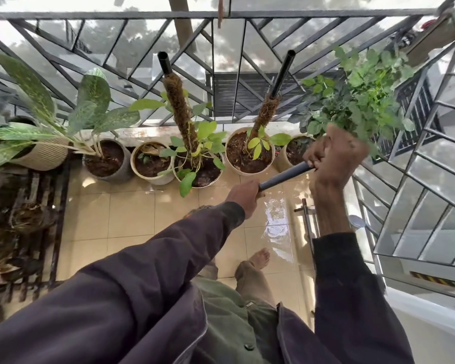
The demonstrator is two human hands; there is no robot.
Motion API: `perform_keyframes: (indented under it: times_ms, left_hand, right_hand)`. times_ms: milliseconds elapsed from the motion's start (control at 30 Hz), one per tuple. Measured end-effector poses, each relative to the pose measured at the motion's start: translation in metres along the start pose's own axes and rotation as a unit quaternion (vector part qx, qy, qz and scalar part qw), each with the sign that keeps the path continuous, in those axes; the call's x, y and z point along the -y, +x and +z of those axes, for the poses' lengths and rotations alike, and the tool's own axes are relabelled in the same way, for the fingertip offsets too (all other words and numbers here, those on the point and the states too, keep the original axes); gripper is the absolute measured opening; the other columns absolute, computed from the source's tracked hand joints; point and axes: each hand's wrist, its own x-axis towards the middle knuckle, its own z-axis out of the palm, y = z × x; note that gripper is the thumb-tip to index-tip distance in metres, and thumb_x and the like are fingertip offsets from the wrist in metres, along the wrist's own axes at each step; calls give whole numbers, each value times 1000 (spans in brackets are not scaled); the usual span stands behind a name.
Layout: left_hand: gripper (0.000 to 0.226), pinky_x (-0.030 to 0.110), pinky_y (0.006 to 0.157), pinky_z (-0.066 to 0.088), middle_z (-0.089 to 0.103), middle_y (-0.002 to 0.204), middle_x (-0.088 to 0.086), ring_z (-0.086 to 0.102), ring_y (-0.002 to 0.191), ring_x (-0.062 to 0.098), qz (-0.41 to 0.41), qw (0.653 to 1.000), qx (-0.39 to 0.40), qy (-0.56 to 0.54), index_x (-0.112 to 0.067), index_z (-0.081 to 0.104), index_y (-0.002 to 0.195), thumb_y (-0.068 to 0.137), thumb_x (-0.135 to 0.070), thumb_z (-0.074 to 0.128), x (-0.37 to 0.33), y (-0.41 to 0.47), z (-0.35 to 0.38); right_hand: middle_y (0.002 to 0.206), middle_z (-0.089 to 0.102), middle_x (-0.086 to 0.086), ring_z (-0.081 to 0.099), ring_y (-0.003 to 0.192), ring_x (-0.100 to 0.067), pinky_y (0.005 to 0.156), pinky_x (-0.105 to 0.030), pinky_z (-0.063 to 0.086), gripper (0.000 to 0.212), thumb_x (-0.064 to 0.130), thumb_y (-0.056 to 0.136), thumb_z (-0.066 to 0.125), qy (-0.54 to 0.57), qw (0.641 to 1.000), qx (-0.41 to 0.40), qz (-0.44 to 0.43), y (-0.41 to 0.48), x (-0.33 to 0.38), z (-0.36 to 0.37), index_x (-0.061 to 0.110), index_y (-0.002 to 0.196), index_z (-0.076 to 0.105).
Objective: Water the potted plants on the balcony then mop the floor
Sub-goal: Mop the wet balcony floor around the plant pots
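Both of my hands grip a grey mop handle (284,177) that slants across the middle of the view. My left hand (243,197) holds its lower end, and my right hand (334,158) holds its upper end, raised close to the camera. The mop head is hidden. A row of potted plants (195,164) stands along the railing, their soil dark. The beige tiled floor (132,214) has a shiny wet patch (276,222) in front of my bare foot (260,257).
A black metal railing (221,14) closes the balcony ahead and to the right. A dark metal rack (29,219) with a woven pot stands on the left. A steel stand (309,224) leans by the right railing. A leafy bush (360,93) overhangs the right pots.
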Motion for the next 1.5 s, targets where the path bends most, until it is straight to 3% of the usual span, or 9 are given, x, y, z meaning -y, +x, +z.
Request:
perform_keyframes:
  times_ms: [100, 233, 467, 567, 833, 933, 1133, 1333, 1500]
  left_hand:
    - [12, 42, 74, 49, 67, 100, 12, 62, 87, 35, 60, 997, -40, -27, -15, 53, 111, 104, -25, 52, -22, 7, -10]
    - [13, 41, 82, 52, 65, 102, 9, 61, 91, 27, 92, 991, -83, -49, -15, 54, 116, 103, -13, 52, -50, 30, -29]
    - [19, 34, 81, 42, 66, 110, 16, 60, 98, 28, 28, 987, -96, -127, -8, 60, 120, 103, -10, 52, -51, 68, -31]
    - [13, 40, 88, 45, 66, 108, 20, 61, 101, 32, -16, 985, -46, -165, -2, 61, 111, 103, -7, 52, -37, 75, -25]
    - [16, 33, 75, 38, 68, 105, 18, 58, 89, 26, -9, 989, -50, -142, -4, 59, 114, 105, -15, 52, -40, 86, -31]
    - [19, 38, 78, 44, 68, 105, 18, 61, 92, 31, 0, 993, -42, -113, -5, 58, 117, 105, -18, 51, -38, 83, -31]
    - [12, 39, 72, 48, 57, 86, 5, 59, 80, 30, -4, 998, -28, -47, -11, 56, 108, 106, -22, 50, -12, 45, -17]
    - [26, 48, 89, 52, 66, 116, 17, 64, 104, 37, -34, 999, 20, 13, -10, 55, 125, 106, -26, 50, 22, 3, 5]
    - [24, 49, 81, 52, 66, 112, 17, 64, 95, 37, -10, 999, -35, 11, -8, 56, 123, 107, -24, 49, 24, -9, 3]
  right_hand:
    - [40, 38, 9, 34, 30, -14, 41, -23, 34, 52, 4, 94, 61, 30, 997, 16, -70, 12, 29, 0, 26, 48, 54]
    - [40, 37, 8, 33, 32, -14, 44, -29, 38, 47, -3, 95, 57, 30, 991, 22, -129, 30, 52, 4, 18, 54, 48]
    - [39, 41, 17, 42, 34, -9, 59, -38, 56, 46, -6, 94, 55, -55, 985, 20, -164, 30, 22, 26, 20, 57, 51]
    - [43, 42, 17, 42, 42, -14, 49, -55, 43, 43, -5, 94, 53, -96, 986, 30, -133, 12, -9, 28, 15, 56, 51]
    - [41, 41, 13, 38, 34, -8, 39, -22, 34, 46, 6, 97, 55, -98, 991, -3, -86, 39, 1, 39, 20, 55, 47]
    - [45, 37, 2, 37, 34, -11, 40, -21, 35, 49, -2, 99, 56, -87, 994, -15, -70, 46, 6, 37, 17, 55, 47]
    - [41, 37, 10, 33, 34, -12, 37, -24, 26, 35, 8, 91, 58, -45, 999, -4, -14, 35, -7, 27, 15, 59, 46]
    - [40, 39, 11, 34, 33, -12, 38, -24, 30, 36, 10, 92, 60, -38, 998, 32, 33, 6, -37, 8, 12, 58, 48]
    - [40, 39, 13, 35, 31, -11, 37, -23, 32, 30, 10, 88, 59, -7, 998, 67, 2, -1, -20, 16, 12, 60, 49]
